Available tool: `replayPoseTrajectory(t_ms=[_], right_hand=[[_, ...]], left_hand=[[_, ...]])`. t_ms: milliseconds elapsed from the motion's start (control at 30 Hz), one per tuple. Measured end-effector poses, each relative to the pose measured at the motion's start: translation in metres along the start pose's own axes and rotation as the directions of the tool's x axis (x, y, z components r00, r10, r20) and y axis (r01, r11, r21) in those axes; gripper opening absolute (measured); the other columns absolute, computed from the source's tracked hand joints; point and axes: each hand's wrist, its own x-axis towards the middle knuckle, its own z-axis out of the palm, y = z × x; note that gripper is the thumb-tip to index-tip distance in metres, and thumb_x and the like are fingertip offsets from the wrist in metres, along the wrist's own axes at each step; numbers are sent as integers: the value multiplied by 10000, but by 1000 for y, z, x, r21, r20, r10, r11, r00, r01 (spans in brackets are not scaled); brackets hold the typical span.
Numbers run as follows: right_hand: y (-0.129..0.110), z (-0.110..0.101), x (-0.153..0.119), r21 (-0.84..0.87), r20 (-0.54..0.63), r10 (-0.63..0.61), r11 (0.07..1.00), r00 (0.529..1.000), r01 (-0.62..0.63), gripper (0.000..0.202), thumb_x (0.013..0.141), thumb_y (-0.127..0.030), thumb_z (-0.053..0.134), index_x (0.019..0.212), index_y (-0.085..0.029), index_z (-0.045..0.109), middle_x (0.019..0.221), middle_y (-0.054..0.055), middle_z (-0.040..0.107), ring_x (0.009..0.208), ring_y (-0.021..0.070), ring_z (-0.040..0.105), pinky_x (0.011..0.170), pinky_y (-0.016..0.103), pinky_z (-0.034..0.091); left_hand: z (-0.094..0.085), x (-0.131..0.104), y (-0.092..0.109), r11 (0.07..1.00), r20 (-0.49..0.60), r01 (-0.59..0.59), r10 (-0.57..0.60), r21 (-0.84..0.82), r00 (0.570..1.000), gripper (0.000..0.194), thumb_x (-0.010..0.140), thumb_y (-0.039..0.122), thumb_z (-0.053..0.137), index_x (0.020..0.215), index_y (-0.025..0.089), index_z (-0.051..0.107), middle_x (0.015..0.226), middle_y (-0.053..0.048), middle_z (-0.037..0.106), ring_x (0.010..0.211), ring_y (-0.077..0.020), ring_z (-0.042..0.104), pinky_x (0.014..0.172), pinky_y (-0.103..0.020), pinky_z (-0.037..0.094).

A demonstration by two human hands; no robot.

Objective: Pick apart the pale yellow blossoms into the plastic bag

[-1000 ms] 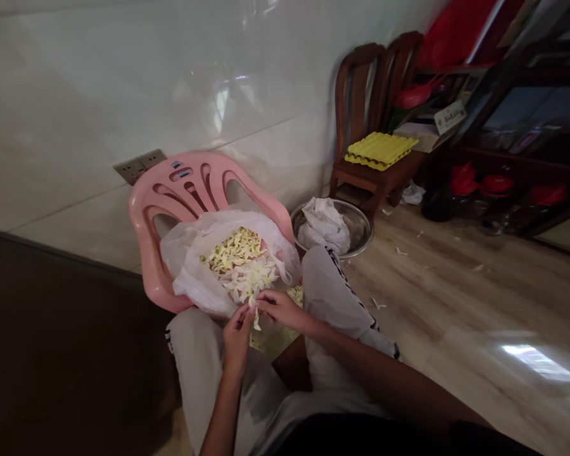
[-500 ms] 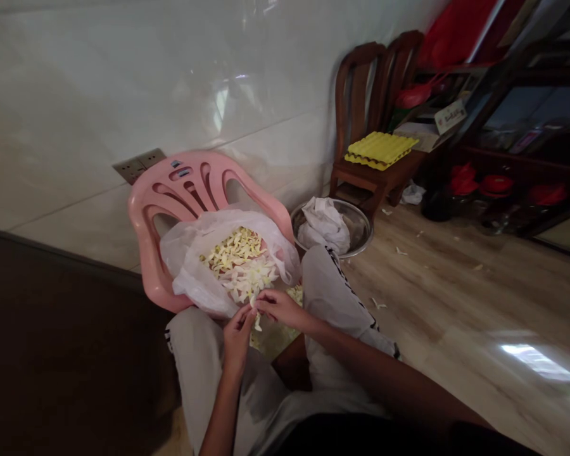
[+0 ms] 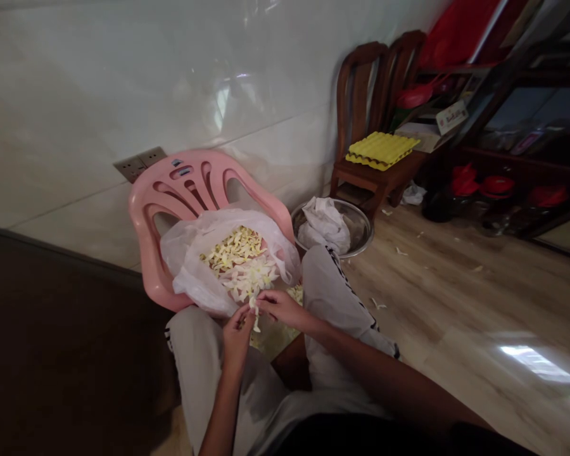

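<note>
A pale cream flower [image 3: 255,318] with drooping petals is pinched between my two hands, just in front of an open white plastic bag [image 3: 189,278]. My left hand [image 3: 237,329] has its thumb and fingers closed on the flower's left side. From the right, my right hand [image 3: 281,308] pinches the same flower with its fingertips. Inside the bag, whole pale flowers [image 3: 251,277] lie nearest me, and a heap of small yellowish flower pieces [image 3: 235,246] lies behind them. The bag rests on the seat of a pink plastic chair [image 3: 147,253].
Beside my right knee, a metal basin [image 3: 361,237] holds a white bag [image 3: 325,225]. Behind it stands a wooden chair [image 3: 361,82] with yellow egg trays [image 3: 382,150]. Pale petals [image 3: 379,304] dot the wooden floor [image 3: 446,304]. More pale pieces [image 3: 295,292] lie below, between my knees.
My fingertips have parted slightly around the flower, so more of it shows between them. The chair, the bag and its contents look the same.
</note>
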Motion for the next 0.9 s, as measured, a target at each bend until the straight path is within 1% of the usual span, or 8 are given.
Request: replayPoseTrajectory(t_ms=[100,233,367,467,567,667,733,900], right_hand=[[2,2,-1,-68,-30,-34,997,999,32,220,899,-378,547,847,-176,617,607,-57,490,540,97,447,510,206,333],[5,4,-1,-142,-54,-80,987,995,72,190,884,-343,563,808,-175,609,659,-45,511,627,108,460,577,211,348],[4,5,-1,-161,-68,-86,984,994,74,200,887,-337,554,771,-177,582,646,-47,494,626,110,449,577,212,338],[2,5,-3,-168,-60,-68,984,996,57,190,897,-317,535,764,-184,564,606,-55,461,605,110,443,561,210,329],[1,6,-3,-174,-49,-58,984,997,48,176,900,-289,518,757,-190,546,591,-61,447,588,108,435,551,208,320],[2,7,-2,-199,-39,-64,979,997,55,169,896,-275,518,752,-189,536,592,-62,449,580,104,423,546,206,310],[4,7,0,-219,-37,-78,973,996,68,169,892,-269,517,748,-184,538,600,-60,451,584,102,416,546,205,304],[6,9,0,-260,-30,-124,959,992,113,190,870,-251,523,697,-173,530,643,-48,476,625,101,425,566,202,308]], left_hand=[[-1,2,-8,994,3,-82,82,68,997,406,687,478,718,930,157,768,805,-57,778,756,-218,709,703,-297,557],[-1,2,-14,980,7,-139,140,140,990,389,743,479,673,955,167,766,840,-63,785,779,-229,718,728,-313,565],[-2,3,-17,950,67,-247,239,193,969,357,787,452,644,995,188,763,943,-68,786,863,-241,725,816,-339,567],[-3,4,-19,932,103,-296,280,208,955,358,796,455,636,999,190,763,970,-75,782,881,-245,726,831,-350,571],[-2,2,-19,942,57,-266,260,203,964,373,792,471,637,993,185,766,951,-79,787,867,-246,728,822,-350,574],[-2,-1,-17,968,5,-176,178,181,984,409,777,499,648,994,174,767,898,-73,793,829,-243,731,763,-327,582],[-2,-2,-16,977,6,-144,145,159,989,420,756,508,670,988,172,768,867,-64,793,804,-237,731,735,-312,582],[-3,1,-16,973,49,-188,183,131,982,383,695,469,736,962,197,770,901,-69,792,836,-251,725,783,-335,575]])
